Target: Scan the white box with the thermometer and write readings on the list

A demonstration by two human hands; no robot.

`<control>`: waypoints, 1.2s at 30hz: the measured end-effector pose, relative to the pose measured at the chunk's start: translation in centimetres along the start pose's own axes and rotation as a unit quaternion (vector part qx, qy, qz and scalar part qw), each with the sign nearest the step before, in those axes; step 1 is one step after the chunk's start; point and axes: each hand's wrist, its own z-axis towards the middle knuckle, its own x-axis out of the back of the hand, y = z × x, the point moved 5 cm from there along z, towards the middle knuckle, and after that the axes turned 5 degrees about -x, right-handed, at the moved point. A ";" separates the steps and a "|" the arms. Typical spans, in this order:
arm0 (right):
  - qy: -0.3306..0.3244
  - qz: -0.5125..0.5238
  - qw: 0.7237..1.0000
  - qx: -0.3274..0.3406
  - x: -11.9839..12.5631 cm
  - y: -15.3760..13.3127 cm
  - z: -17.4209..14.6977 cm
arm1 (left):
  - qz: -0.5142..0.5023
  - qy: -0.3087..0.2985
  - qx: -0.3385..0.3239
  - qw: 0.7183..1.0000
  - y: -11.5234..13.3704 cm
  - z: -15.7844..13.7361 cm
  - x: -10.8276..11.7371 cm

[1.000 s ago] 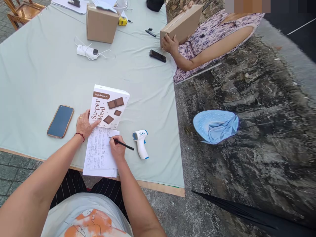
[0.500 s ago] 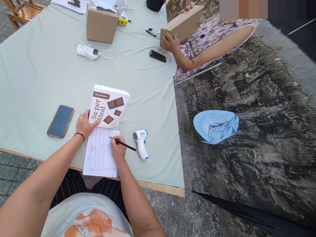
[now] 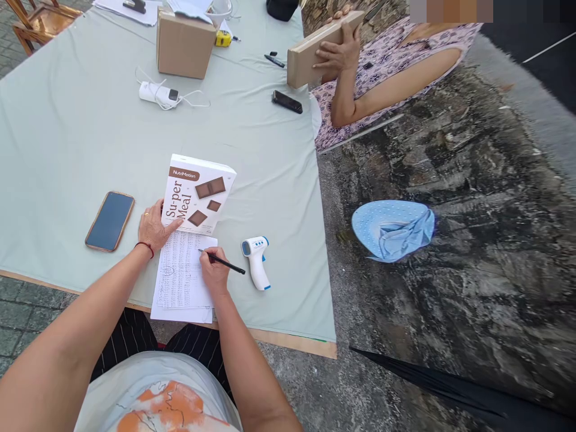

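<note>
My left hand (image 3: 154, 227) is closed on the lower left corner of a white "Su-per Meal" box (image 3: 200, 193), thumb across its front. The box covers the upper end of some paper sheets (image 3: 180, 282) filled with rows of small handwriting. In my right hand (image 3: 213, 268) is a slim black pen (image 3: 227, 263), its tip close to the paper's right side; whether it touches I cannot tell. Right of that hand lies a white and blue infrared thermometer (image 3: 256, 262). A smartphone (image 3: 110, 221) lies left of my left hand.
Across the cloth-covered table (image 3: 81, 150), a co-worker's hand (image 3: 339, 51) presses on a flat cardboard box (image 3: 306, 63). Nearby lie a black phone (image 3: 287, 102) and a marker (image 3: 274, 60). Farther back are a carton (image 3: 185, 48), a white corded device (image 3: 157, 94) and a yellow tape measure (image 3: 223, 38).
The co-worker's near hand has moved from the box's lower corner to spread over its side, and that box has shifted slightly left. My right hand and pen have moved very slightly left.
</note>
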 end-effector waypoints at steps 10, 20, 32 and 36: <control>-0.001 -0.007 1.000 0.002 0.1 -0.2 0.0 | 0.001 0.003 -0.001 1.000 0.0 0.0 0.0; 0.007 -0.035 0.997 0.074 1.8 -1.7 -0.4 | 0.001 -0.001 -0.003 1.000 -0.1 0.0 -0.2; -0.049 -0.257 0.933 0.245 3.6 -0.2 -0.6 | 0.002 0.000 0.000 1.000 -0.1 0.1 -0.2; 0.077 -0.313 0.933 0.160 6.9 -0.7 0.3 | 0.007 -0.003 0.005 1.000 -0.1 0.1 -0.2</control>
